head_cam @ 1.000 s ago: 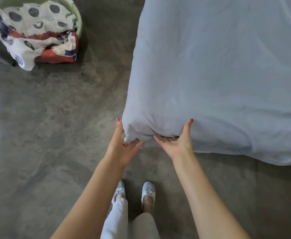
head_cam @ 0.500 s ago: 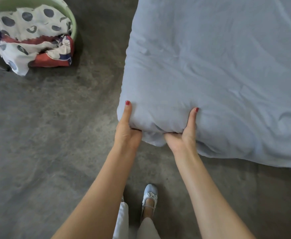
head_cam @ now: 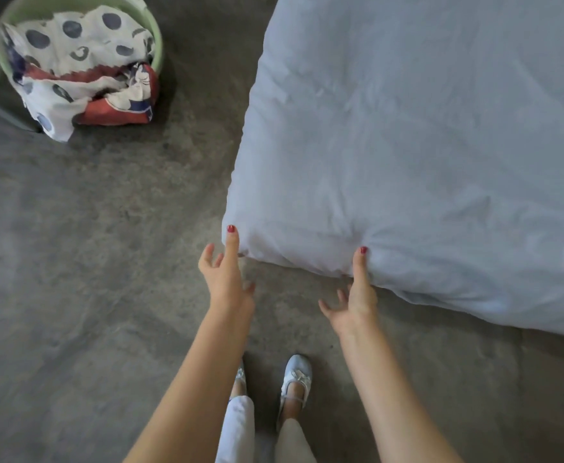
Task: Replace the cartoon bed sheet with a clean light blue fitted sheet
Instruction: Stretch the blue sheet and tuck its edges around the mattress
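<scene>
A: Status, biggest items first?

B: Grey concrete floor (head_cam: pixel 90 262) fills the left and bottom. Bed with the light blue fitted sheet (head_cam: pixel 424 145) takes the upper right; the sheet covers the top and wraps over the near corner, wrinkled there.

A: Old sheet?

B: Cartoon bed sheet (head_cam: pixel 80 71) is bunched in a pale green basket (head_cam: pixel 156 45) at upper left, well apart from the bed. White with dark dots, red section hanging over the rim toward the floor.

A: Hands?

B: Both at the near corner. Left hand (head_cam: pixel 223 279): fingers spread and loose, gripping nothing, one long finger lying against the corner's left edge. Right hand (head_cam: pixel 357 295): also spread, nothing clamped, one finger pressed up against the sheet's front edge, other fingers splayed below, clear of the fabric.

A: Anything else?

B: Two pale shoes (head_cam: pixel 295 379) on the floor between the forearms, the left one mostly hidden behind the arm.
</scene>
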